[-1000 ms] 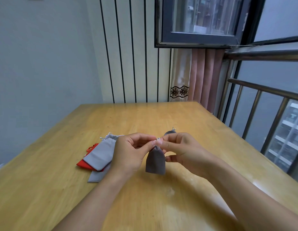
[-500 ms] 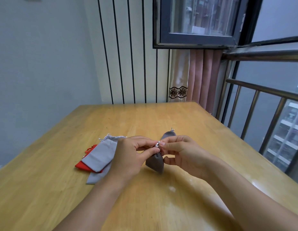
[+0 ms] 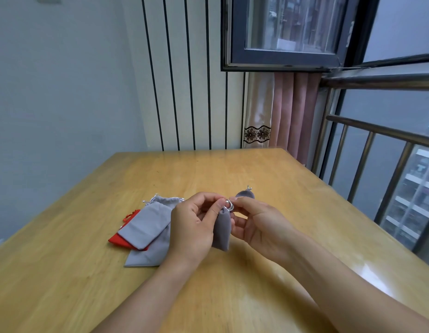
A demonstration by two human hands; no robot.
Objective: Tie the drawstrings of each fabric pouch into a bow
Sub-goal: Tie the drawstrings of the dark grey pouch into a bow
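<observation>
- Both hands, left (image 3: 193, 225) and right (image 3: 260, 223), pinch the silver drawstrings (image 3: 229, 205) of the dark grey pouch (image 3: 222, 228); it hangs just above the counter (image 3: 232, 174)
- Since a second ago a small loop has appeared; the bow looks begun, not finished
- Grey and red pouches (image 3: 146, 224) wait at left

- A small dark grey cloth pouch (image 3: 222, 230) hangs up off the table — its silver drawstrings (image 3: 229, 205) make a little loop on top.
- Another dark grey pouch (image 3: 244, 194) lies behind it.
- Two light grey pouches (image 3: 146, 224) lie flat on a red pouch (image 3: 120, 240).
</observation>
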